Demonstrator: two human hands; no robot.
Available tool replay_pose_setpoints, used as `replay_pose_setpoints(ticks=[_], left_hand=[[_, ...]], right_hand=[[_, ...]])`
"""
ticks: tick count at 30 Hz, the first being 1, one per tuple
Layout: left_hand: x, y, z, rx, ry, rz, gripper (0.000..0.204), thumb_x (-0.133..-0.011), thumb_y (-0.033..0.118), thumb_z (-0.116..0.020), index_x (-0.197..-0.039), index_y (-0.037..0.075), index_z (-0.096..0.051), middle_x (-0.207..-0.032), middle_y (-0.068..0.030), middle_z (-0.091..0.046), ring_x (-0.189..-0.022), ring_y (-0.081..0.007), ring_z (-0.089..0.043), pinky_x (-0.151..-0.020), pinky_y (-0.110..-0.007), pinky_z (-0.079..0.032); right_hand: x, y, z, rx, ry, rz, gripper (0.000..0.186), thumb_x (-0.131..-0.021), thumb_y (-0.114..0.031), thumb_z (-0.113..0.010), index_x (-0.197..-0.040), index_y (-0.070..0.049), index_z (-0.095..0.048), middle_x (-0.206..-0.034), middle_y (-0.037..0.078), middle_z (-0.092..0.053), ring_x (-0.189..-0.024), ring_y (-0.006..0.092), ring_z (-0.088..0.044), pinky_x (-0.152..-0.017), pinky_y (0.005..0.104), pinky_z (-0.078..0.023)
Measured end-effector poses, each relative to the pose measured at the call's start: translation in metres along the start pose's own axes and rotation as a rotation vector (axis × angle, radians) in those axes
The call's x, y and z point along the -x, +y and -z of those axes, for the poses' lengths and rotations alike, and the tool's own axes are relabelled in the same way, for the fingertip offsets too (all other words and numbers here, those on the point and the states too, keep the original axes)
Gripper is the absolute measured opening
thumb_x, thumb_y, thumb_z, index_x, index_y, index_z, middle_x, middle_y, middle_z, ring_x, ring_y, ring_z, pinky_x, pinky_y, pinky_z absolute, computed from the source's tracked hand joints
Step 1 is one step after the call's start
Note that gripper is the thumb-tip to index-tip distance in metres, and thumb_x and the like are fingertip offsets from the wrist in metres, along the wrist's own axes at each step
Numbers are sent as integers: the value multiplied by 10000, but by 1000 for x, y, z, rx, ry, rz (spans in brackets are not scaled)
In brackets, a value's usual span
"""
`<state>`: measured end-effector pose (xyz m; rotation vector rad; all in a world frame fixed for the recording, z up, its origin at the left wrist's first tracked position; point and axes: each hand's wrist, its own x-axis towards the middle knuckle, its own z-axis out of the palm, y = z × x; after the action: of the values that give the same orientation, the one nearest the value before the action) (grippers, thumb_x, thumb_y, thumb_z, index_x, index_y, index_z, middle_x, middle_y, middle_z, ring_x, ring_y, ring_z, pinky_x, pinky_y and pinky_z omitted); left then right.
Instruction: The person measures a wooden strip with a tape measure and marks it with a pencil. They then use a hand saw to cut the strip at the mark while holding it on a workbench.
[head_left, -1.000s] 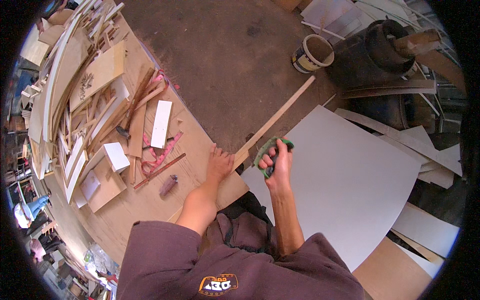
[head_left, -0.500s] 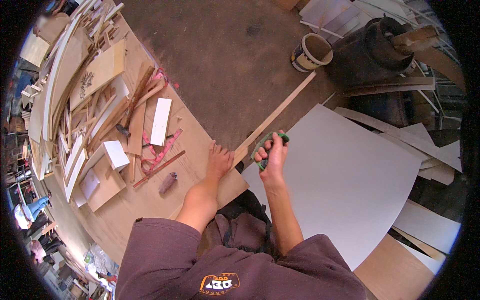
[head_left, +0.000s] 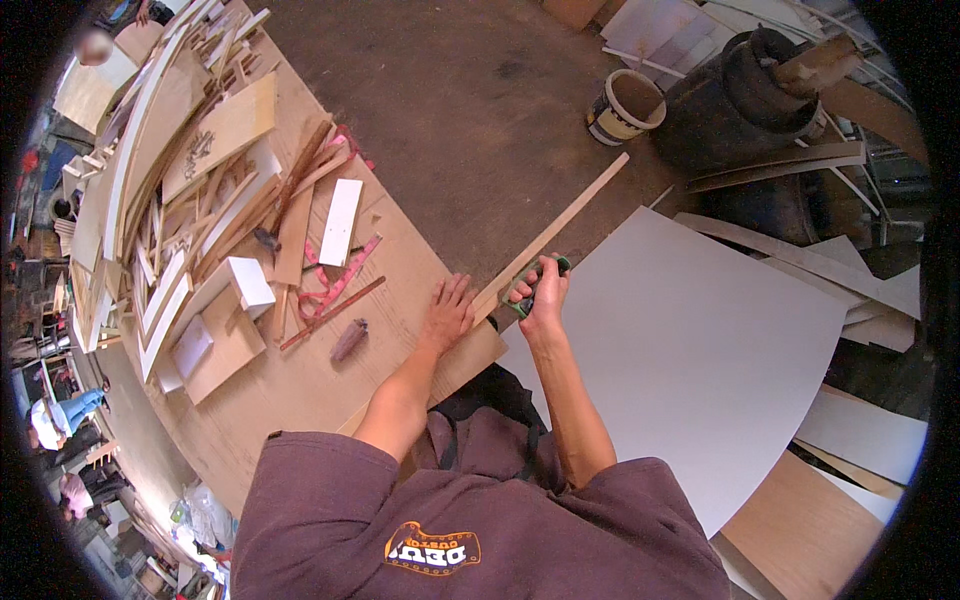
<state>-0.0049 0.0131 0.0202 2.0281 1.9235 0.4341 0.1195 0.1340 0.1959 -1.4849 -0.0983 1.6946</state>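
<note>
My left hand (head_left: 447, 315) lies flat, fingers stretched out, at the edge of the wooden table (head_left: 415, 375). It presses on the near part of a long, thin wooden strip (head_left: 572, 214), which juts out past the edge over the floor. Just right of the strip, my right hand (head_left: 541, 303) is wrapped round the green and black handle of a handsaw (head_left: 563, 266). The saw sits close beside the strip near the table edge. Its blade is mostly hidden, so I cannot tell whether it touches the wood.
On the table lie a purplish block (head_left: 349, 341), a reddish-brown stick (head_left: 333, 313), pink measuring tape (head_left: 350, 268), a white board (head_left: 341, 222), a hammer (head_left: 268, 239) and piled offcuts. A large white sheet (head_left: 680, 350) lies right; a bucket (head_left: 626, 106) and black drum (head_left: 740, 100) stand beyond.
My right hand and the saw have shifted slightly up and left in the picture, and the handle looks smaller. The table has slid right as the view turned. My left hand stays on the strip.
</note>
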Motion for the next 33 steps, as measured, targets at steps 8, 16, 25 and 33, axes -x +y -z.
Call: replay_pose_setpoints(ticks=[8, 16, 25, 33], left_hand=[[-4, -4, -4, 6, 37, 38, 308, -941, 262, -483, -1131, 72, -634, -1365, -93, -512, -1372, -268, -367, -1169, -516, -188], [0, -14, -4, -7, 36, 43, 279, -940, 281, -508, -1028, 71, -669, -1217, -84, -606, -1275, -294, -463, -1130, -545, -250], [-5, -11, -5, -22, 99, -26, 237, -939, 250, -490, -971, 79, -650, -1140, -89, -603, -1265, -266, -459, -1153, -519, -208], [-9, 0, 0, 2, 63, -20, 266, -940, 268, -473, -996, 81, -655, -1166, -84, -606, -1271, -263, -454, -1154, -520, -194]], right_hand=[[3, 26, 18, -30, -57, 0, 405, -895, -145, -501, -1253, -202, -320, -733, 48, -421, -472, 135, -378, -386, 303, -360], [52, 17, -1, -1, -24, -9, 383, -907, -145, -486, -1257, -193, -338, -705, 39, -392, -428, 129, -339, -365, 299, -331], [43, 21, -8, -29, 77, 3, 379, -912, -84, -512, -1250, -204, -391, -631, -4, -361, -415, 99, -297, -365, 275, -266], [19, 28, -8, -41, 105, 24, 431, -889, -79, -525, -1260, -225, -362, -654, 13, -378, -418, 129, -342, -347, 309, -298]])
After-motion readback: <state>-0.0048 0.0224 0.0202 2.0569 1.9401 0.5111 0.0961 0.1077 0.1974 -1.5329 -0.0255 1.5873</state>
